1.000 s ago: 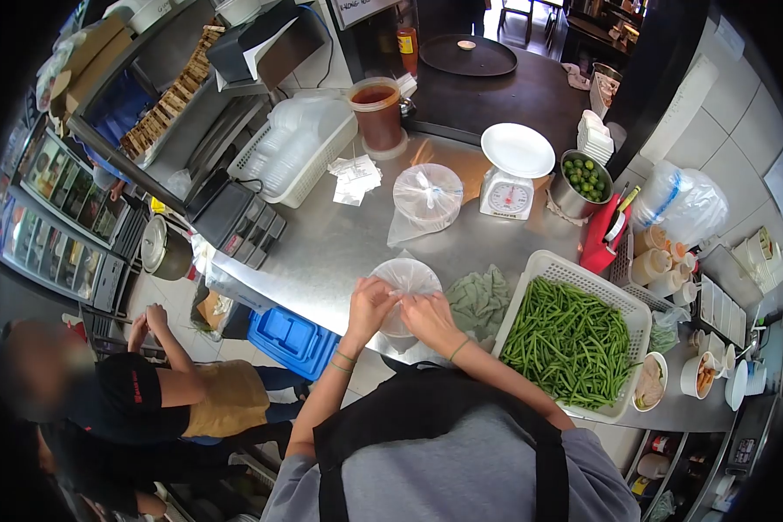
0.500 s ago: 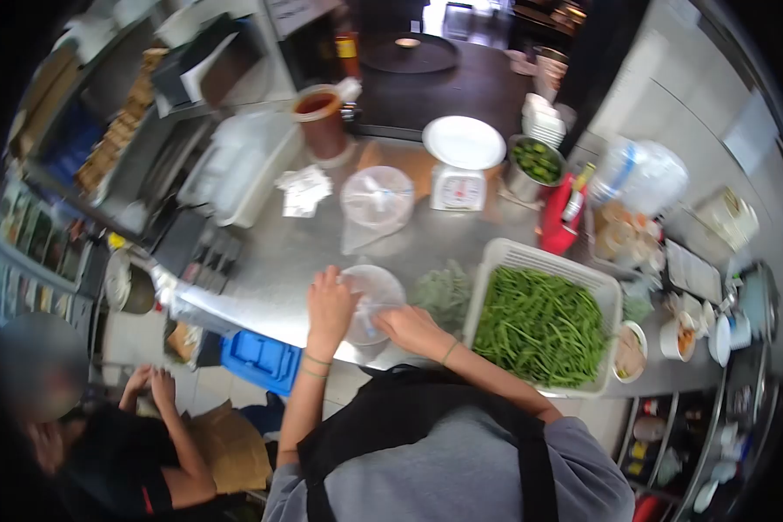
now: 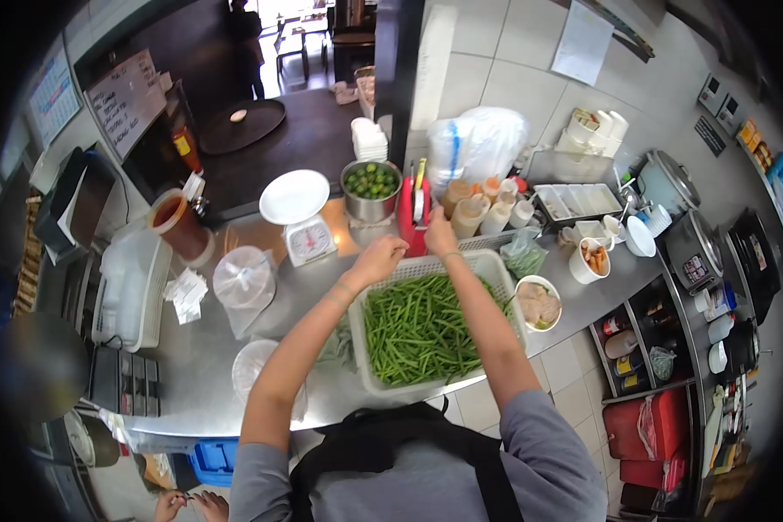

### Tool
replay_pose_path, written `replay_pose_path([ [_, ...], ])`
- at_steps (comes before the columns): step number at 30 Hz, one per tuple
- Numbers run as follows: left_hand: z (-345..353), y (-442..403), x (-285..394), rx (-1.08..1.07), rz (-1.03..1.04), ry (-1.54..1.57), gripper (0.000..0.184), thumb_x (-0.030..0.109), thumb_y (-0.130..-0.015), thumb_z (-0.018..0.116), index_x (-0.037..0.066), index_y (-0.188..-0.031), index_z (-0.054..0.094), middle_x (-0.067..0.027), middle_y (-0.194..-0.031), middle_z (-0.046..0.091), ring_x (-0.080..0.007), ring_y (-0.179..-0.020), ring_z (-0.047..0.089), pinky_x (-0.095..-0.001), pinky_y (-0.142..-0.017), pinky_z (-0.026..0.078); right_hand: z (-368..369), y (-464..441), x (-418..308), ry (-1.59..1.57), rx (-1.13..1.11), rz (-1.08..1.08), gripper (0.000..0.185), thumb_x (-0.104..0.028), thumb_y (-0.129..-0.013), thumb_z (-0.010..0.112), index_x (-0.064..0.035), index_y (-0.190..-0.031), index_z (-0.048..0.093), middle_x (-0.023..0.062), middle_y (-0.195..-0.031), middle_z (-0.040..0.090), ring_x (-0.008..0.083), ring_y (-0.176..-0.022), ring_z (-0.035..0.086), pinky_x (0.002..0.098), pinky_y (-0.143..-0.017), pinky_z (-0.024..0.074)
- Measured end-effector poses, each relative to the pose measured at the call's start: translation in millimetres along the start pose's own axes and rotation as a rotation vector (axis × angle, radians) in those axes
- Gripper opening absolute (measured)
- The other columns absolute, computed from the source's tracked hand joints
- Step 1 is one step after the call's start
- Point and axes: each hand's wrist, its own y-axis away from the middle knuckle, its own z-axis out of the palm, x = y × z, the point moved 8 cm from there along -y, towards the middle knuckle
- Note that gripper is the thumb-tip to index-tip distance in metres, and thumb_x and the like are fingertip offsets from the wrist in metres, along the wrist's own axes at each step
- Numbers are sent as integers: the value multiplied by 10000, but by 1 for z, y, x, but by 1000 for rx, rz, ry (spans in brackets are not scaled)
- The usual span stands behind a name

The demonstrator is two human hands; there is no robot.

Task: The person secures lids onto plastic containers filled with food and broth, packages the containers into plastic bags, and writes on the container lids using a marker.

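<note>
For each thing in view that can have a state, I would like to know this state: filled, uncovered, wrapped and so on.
Left hand, curled, grip unclear
Right hand, at the red holder, grip unclear
Basket, uncovered, filled with beans
Pot, uncovered, filled with green fruit
Tub, wrapped in clear plastic
Bowl, uncovered, food inside
Cloth, crumpled, partly hidden

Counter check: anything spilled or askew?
No spill stands out. Mildly untidy: a green cloth lies crumpled beside the basket of green beans, unfolded and close to food; paper slips lie in a loose, uneven pile.
</note>
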Motion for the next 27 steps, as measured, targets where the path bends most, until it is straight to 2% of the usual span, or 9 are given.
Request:
replay_pose_path([
  [4,76,-55,-109,-27,-503,296,246,190,-855,516,-16,-830,648,-186,-799,640,-275,-748,627,-378,-710,477,0,-11,-4,-96,53,67,295,-66,-769,514,-77,-1014,350,249,-948,592,458,-923,544,523,-801,409],
  [5,82,-53,-116,-10,-667,371,335,266,-893,472,-24,-874,640,-184,-841,642,-242,-815,618,-369,-753,472,1,-16,3,-126,132,117,390,-43,-711,615,-71,-998,353,216,-862,616,411,-850,594,488,-770,441],
  [8,98,-40,-107,22,-971,807,461,364,-925,399,-48,-944,604,-177,-918,635,-267,-885,595,-388,-804,456,7,-20,17,-420,260,127,433,1,-656,655,-61,-975,369,215,-818,603,410,-810,599,466,-740,454],
  [11,114,-43,-118,-16,-964,1041,527,436,-939,357,-45,-1058,537,-180,-1031,593,-240,-952,569,-377,-806,467,-5,2,9,-624,231,73,421,19,-642,674,-64,-928,376,123,-686,584,251,-663,607,355,-667,463],
  [14,112,-41,-114,74,-1022,1074,524,432,-941,353,-44,-1022,557,-166,-989,609,-243,-926,583,-364,-803,476,-23,41,-4,-821,106,-77,366,50,-680,638,-63,-908,376,62,-664,557,149,-614,557,273,-607,441],
  [18,133,-52,-142,67,-891,1143,568,484,-849,530,-62,-998,578,-192,-1010,605,-293,-955,575,-376,-852,452,-72,127,-32,-900,-16,-181,266,100,-729,578,-53,-845,393,3,-668,514,60,-596,486,191,-555,393],
  [19,135,-52,-145,76,-923,1190,540,440,-734,702,-45,-952,605,-184,-966,621,-256,-953,585,-376,-847,455,-80,148,-33,-866,-54,-176,248,104,-739,572,-51,-827,399,0,-676,508,56,-593,483,185,-547,389],
  [25,129,-53,-139,237,-868,1024,254,141,-683,768,-27,-827,644,-128,-780,651,-185,-683,636,-293,-626,532,-75,197,-20,-926,-153,-47,164,80,-780,594,-31,-829,484,6,-739,547,45,-657,524,178,-576,419],
  [27,118,-52,-134,410,-884,876,177,78,-615,764,-21,-671,628,-109,-604,614,-161,-468,588,-258,-424,491,-74,194,-24,-886,-151,-42,145,80,-780,594,-24,-829,506,7,-761,560,54,-685,539,183,-605,432],
])
